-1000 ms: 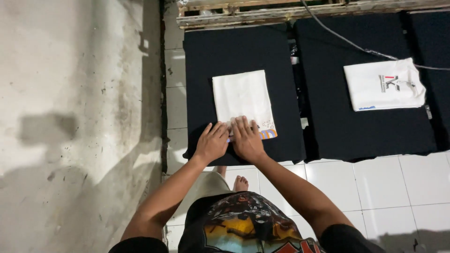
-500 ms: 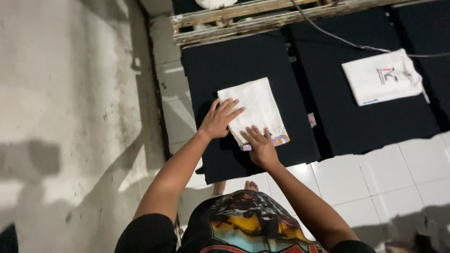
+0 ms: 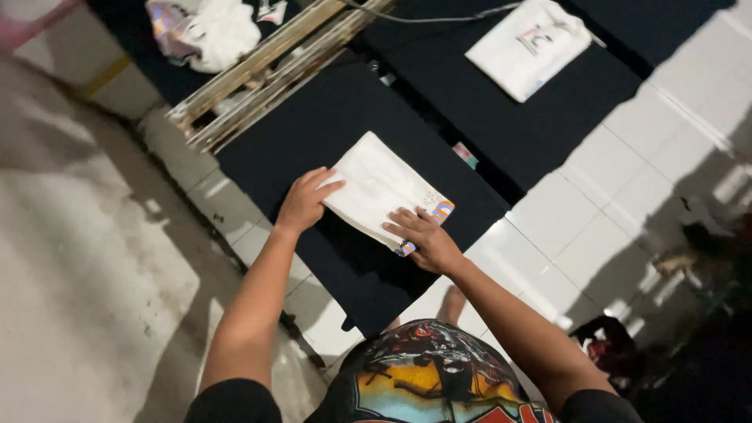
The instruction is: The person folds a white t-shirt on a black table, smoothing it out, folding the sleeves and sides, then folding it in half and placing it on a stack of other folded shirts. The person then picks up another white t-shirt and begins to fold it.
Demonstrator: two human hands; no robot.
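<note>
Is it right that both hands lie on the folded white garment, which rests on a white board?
Not quite. In the head view the left hand and right hand do lie on the folded white garment, but the board under it is black, not white.

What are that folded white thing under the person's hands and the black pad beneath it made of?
The folded white piece looks like soft matte fabric, probably cotton knit: it lies in flat layers with limp edges and a colour print at one corner. The black pad looks matte, perhaps felt or foam covering; I can't tell which.
</note>
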